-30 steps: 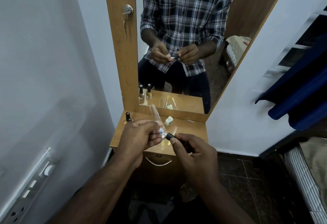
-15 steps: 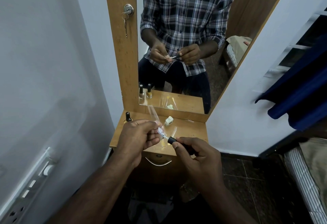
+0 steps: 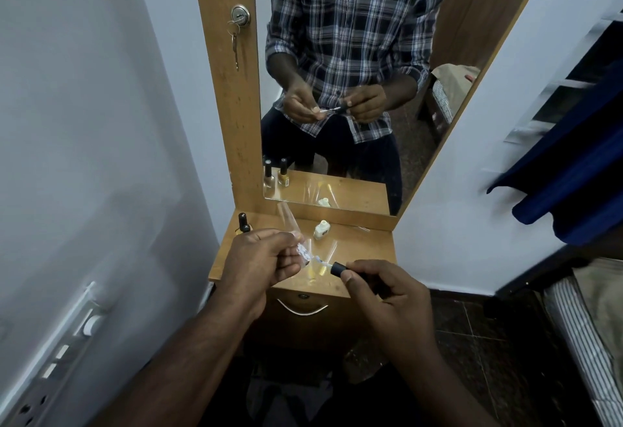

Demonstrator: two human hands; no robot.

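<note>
My left hand (image 3: pixel 266 258) grips a small clear nail polish bottle (image 3: pixel 302 252) above the front of a wooden dressing shelf (image 3: pixel 367 247). My right hand (image 3: pixel 387 295) pinches the black cap (image 3: pixel 338 269) of the polish brush. The thin brush stem (image 3: pixel 322 262) reaches from the cap to the bottle's mouth. The mirror (image 3: pixel 354 82) above the shelf shows both hands held the same way.
On the shelf stand a black-capped polish bottle (image 3: pixel 243 223) at the back left, a small white bottle (image 3: pixel 321 229) lying near the mirror, and clear plastic wrappers (image 3: pixel 288 215). A drawer handle (image 3: pixel 305 310) sits below. A key hangs from the lock (image 3: pixel 240 15). A switchboard (image 3: pixel 64 352) lines the left wall.
My right hand has drawn the black cap away to the right, pulling the brush stem out of the bottle. My left hand has kept the bottle in place.
</note>
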